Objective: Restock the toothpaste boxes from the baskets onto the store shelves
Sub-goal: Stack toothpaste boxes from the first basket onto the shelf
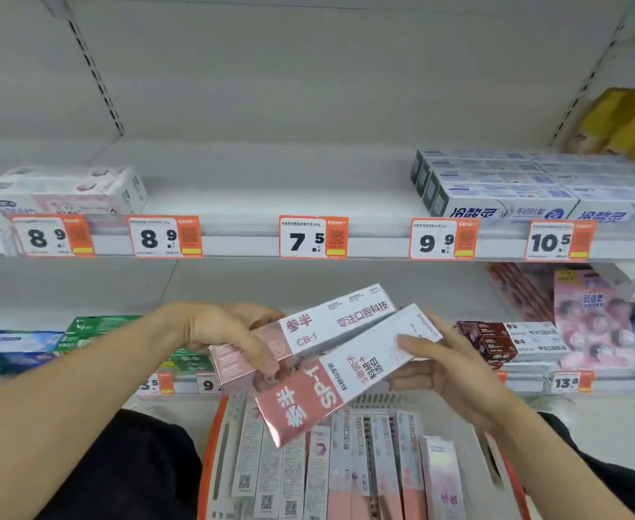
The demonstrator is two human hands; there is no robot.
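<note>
My left hand (229,334) grips a pink and white toothpaste box marked CB-1 (319,326), held tilted above the basket. My right hand (447,365) holds a second pink and white box marked SP-1 (331,384) by its white end, lying just below and in front of the first. Under both hands an orange basket (209,456) holds several more pink and white toothpaste boxes (346,467) standing on edge. The upper shelf (241,204) runs across the middle of the view, bare above the 7.5 price tag (313,238).
White and blue toothpaste boxes (503,189) are stacked on the upper shelf's right; a white and pink pack (64,191) lies at its left. On the lower shelf are green boxes (98,332) at left and dark red boxes (496,341) at right. Price tags line both shelf edges.
</note>
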